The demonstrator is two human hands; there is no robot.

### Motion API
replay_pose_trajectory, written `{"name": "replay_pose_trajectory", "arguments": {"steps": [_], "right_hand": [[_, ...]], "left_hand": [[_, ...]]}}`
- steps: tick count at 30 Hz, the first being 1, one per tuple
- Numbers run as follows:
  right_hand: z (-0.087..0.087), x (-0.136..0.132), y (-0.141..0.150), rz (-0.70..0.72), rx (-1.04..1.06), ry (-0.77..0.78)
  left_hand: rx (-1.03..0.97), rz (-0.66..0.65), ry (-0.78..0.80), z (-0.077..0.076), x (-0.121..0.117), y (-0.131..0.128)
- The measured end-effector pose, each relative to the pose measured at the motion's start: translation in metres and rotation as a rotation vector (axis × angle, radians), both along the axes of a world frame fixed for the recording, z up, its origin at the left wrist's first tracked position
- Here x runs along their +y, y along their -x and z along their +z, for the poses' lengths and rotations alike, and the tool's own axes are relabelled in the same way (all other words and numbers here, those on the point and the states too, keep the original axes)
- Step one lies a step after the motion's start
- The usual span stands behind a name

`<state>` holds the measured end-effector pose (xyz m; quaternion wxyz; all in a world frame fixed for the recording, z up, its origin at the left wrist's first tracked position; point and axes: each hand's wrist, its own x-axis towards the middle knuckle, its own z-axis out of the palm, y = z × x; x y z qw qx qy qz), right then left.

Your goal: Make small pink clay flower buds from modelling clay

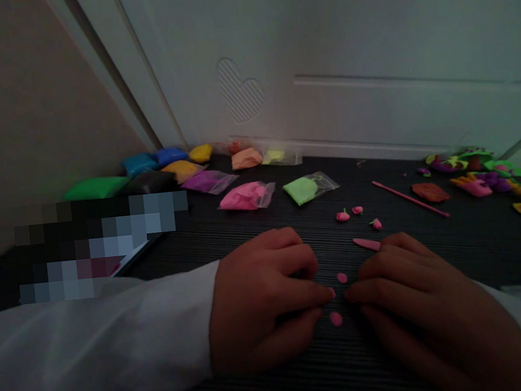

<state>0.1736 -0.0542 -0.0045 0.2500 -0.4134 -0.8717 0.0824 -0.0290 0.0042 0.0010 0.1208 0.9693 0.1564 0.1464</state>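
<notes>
My left hand rests low over the dark table, its index finger stretched out onto a small pink clay piece. The left thumb stays apart below that finger, while the other fingers curl in. Two flat pink clay discs lie close by, an upper disc and a lower disc. Facing it, my right hand has bent fingers, its index tip just right of the pieces. A pink clay knife sticks out from under its curled fingers; the handle is hidden.
Small pink clay buds with green bits lie beyond my hands. A pink stick tool and a reddish-brown clay piece are at right, before coloured clay figures. Clay packets, including a pink packet, line the back near a white panel.
</notes>
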Motion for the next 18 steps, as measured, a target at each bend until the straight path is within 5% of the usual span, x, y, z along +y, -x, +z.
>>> {"name": "replay_pose_trajectory", "arguments": {"steps": [18], "right_hand": [[0.0003,0.0016,-0.0006,-0.033,-0.074,-0.035]], "left_hand": [[0.018,-0.021,-0.051,0.0015,-0.0016,0.0003]]}}
